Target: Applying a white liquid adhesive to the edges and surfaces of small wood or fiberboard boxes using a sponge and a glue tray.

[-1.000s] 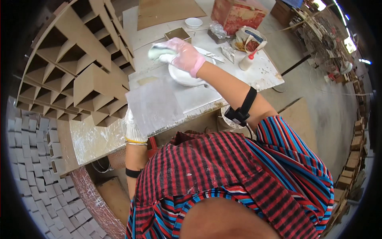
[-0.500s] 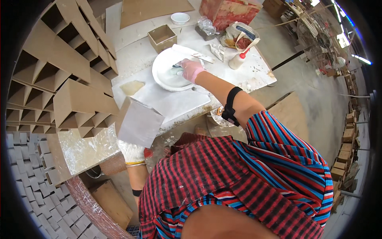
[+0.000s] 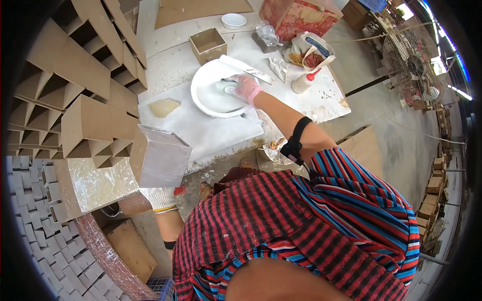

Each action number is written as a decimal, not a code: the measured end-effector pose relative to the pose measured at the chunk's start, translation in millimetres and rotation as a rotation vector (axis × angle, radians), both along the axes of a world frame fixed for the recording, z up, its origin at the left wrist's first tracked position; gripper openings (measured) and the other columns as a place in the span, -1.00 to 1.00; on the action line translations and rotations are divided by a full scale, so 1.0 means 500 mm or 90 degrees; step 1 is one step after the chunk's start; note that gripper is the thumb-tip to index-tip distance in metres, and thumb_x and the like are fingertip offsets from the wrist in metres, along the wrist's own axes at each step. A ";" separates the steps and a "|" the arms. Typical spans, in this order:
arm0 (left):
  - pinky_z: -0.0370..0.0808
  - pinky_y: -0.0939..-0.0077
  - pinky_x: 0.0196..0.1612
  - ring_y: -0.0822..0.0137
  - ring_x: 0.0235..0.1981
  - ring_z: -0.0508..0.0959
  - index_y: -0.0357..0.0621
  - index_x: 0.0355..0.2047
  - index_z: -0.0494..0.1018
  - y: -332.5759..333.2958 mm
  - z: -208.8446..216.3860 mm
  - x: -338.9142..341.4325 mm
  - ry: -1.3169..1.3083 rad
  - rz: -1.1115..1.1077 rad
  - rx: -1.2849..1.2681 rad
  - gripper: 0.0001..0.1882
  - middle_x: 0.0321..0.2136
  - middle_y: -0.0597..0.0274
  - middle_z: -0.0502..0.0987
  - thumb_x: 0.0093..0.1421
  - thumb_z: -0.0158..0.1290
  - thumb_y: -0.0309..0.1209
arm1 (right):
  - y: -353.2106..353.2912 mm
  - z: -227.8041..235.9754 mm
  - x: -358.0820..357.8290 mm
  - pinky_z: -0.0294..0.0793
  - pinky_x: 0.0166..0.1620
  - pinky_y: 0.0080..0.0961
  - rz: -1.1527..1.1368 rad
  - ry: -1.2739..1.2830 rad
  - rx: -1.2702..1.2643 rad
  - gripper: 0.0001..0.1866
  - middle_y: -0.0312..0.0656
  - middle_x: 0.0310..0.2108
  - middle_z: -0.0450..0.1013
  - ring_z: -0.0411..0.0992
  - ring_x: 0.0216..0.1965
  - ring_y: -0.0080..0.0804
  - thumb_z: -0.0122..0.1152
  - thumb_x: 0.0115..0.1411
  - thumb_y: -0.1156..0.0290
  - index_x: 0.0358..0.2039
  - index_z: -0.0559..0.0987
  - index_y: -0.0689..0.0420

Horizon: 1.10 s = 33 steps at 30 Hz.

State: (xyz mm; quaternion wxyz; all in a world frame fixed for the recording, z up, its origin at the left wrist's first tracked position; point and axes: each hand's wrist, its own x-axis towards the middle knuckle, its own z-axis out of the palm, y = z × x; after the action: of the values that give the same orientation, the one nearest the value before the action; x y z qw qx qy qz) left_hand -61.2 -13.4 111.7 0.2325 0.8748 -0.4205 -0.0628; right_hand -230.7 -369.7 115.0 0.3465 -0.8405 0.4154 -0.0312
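My left hand [image 3: 159, 199], in a white knit glove, grips a box [image 3: 164, 158] from below. The box is tilted, its near face covered in pale grey, and most of my fingers are hidden behind it. My right hand [image 3: 245, 89], in a pink glove, is inside a wide white basin [image 3: 197, 103]. Its fingers are closed round a pale greenish, soft-looking pad [image 3: 226, 88] with a dark part at its edge. White matter coats the basin's inside. Across the basin's far right rim lies a flat white-smeared strip [image 3: 247, 69].
Brown cardboard boxes [image 3: 83, 60] are stacked at the left, above many grey ones [image 3: 37, 215]. On the white table [image 3: 165, 55] stand an open brown box [image 3: 208, 45], a small white bowl [image 3: 233, 20], a red-capped bottle [image 3: 303, 83] and a bag [image 3: 314, 50]. A fan [image 3: 404, 60] stands at right.
My left hand and the grey-faced box have moved left and slightly down. My right hand has shifted slightly right within the basin, still on the pad. The whole view has shifted a little.
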 end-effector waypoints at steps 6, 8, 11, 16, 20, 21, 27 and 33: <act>0.17 0.24 0.12 0.13 0.04 0.32 -0.11 0.02 0.29 -0.013 0.026 -0.002 -0.096 0.026 -0.036 -0.42 0.01 0.13 0.35 0.05 -0.01 -0.05 | 0.053 0.116 -0.053 0.45 -0.36 -0.57 -0.200 -0.393 0.599 -0.58 -0.27 -0.26 0.47 0.43 -0.33 -0.55 0.15 0.12 0.19 -0.04 0.42 0.10; 0.19 0.19 0.10 0.10 0.02 0.32 -0.11 0.00 0.31 -0.044 0.062 -0.008 -0.242 -0.003 -0.011 -0.45 -0.02 0.11 0.36 0.06 -0.01 -0.06 | 0.041 0.084 -0.050 0.44 -0.39 -0.57 -0.186 -0.459 0.630 -0.58 -0.27 -0.27 0.47 0.43 -0.36 -0.54 0.15 0.11 0.20 -0.05 0.42 0.09; 0.20 0.18 0.09 0.11 0.01 0.33 -0.14 0.01 0.29 -0.060 0.100 -0.012 -0.314 -0.028 -0.003 -0.50 -0.02 0.10 0.36 0.12 -0.05 -0.13 | 0.036 0.038 -0.051 0.43 -0.49 -0.58 -0.118 -0.655 0.736 -0.60 -0.27 -0.30 0.47 0.44 -0.44 -0.50 0.16 0.11 0.22 -0.06 0.43 0.08; 0.26 0.24 0.04 0.14 0.00 0.33 -0.16 -0.01 0.30 -0.082 -0.001 0.068 -0.424 -0.043 -0.062 -0.53 -0.03 0.09 0.36 0.16 -0.11 -0.13 | 0.139 0.159 -0.006 0.43 -0.27 -0.57 -0.135 -0.692 0.772 -0.61 -0.25 -0.22 0.46 0.43 -0.30 -0.50 0.16 0.10 0.26 -0.06 0.43 0.07; 0.30 0.29 0.02 0.19 -0.02 0.36 -0.15 -0.02 0.31 -0.124 0.131 0.031 -0.392 -0.064 -0.049 -0.54 -0.04 0.11 0.37 0.16 -0.11 -0.13 | 0.211 0.263 0.032 0.37 -0.10 -0.57 0.141 -0.636 0.577 -0.62 -0.23 -0.16 0.45 0.41 -0.20 -0.46 0.17 0.09 0.29 -0.07 0.45 0.10; 0.31 0.31 0.02 0.21 -0.02 0.37 -0.15 -0.02 0.31 -0.128 0.146 0.028 -0.382 -0.065 -0.045 -0.54 -0.04 0.11 0.38 0.16 -0.11 -0.13 | 0.247 0.273 0.044 0.36 -0.09 -0.57 0.164 -0.590 0.308 -0.62 -0.23 -0.16 0.44 0.41 -0.17 -0.45 0.19 0.06 0.32 -0.08 0.46 0.08; 0.37 0.43 -0.14 0.28 -0.24 0.48 -0.22 -0.20 0.41 -0.138 0.248 0.010 -0.361 -0.085 -0.051 -0.70 -0.27 0.17 0.49 0.13 -0.11 -0.31 | 0.367 0.308 0.049 0.36 -0.10 -0.48 0.385 -0.433 -0.240 -0.53 -0.20 -0.16 0.40 0.39 -0.17 -0.29 0.22 -0.09 0.44 -0.08 0.48 -0.05; 0.37 0.39 -0.06 0.21 -0.10 0.43 -0.25 -0.03 0.29 -0.139 0.197 0.038 -0.119 -0.131 -0.260 -0.55 -0.08 0.06 0.39 0.12 -0.09 -0.24 | 0.309 0.263 0.073 0.41 -0.16 -0.41 0.199 -0.485 -0.226 -0.57 -0.26 -0.14 0.39 0.38 -0.20 -0.28 0.16 -0.03 0.38 -0.07 0.48 -0.21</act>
State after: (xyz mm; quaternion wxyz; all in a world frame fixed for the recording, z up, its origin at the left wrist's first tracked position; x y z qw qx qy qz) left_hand -42.2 -82.9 210.1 0.3570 0.7640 -0.5312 0.0817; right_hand -194.3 -215.5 246.6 0.3254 -0.8683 0.1147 -0.3564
